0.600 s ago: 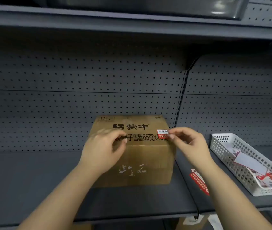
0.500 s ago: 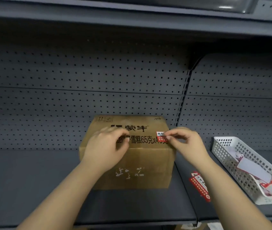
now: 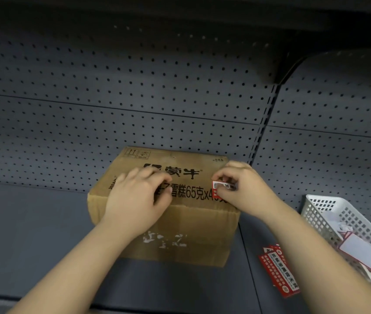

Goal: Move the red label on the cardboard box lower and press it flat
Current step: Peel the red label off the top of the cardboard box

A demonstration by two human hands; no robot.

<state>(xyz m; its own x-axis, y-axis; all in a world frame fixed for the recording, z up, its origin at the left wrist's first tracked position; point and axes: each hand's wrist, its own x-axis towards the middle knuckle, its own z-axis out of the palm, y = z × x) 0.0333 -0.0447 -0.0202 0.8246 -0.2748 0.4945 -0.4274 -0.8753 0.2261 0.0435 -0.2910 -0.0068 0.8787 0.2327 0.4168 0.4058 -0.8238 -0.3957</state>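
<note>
A brown cardboard box [image 3: 186,227] with black printed characters stands on a grey shelf. A small red and white label [image 3: 219,188] sits near the right end of the box's top face. My right hand [image 3: 241,189] pinches this label with thumb and fingertips, and covers most of it. My left hand [image 3: 137,200] lies flat on the box top left of the middle, fingers spread, holding nothing.
A stack of red labels [image 3: 279,270] lies on the shelf [image 3: 32,234] to the right of the box. A white perforated basket [image 3: 343,225] with cards stands at the far right. A grey pegboard wall [image 3: 134,98] rises behind the box.
The view has come closer and tilted down. My right hand has closed further over the label. My left hand has stayed on the box top.
</note>
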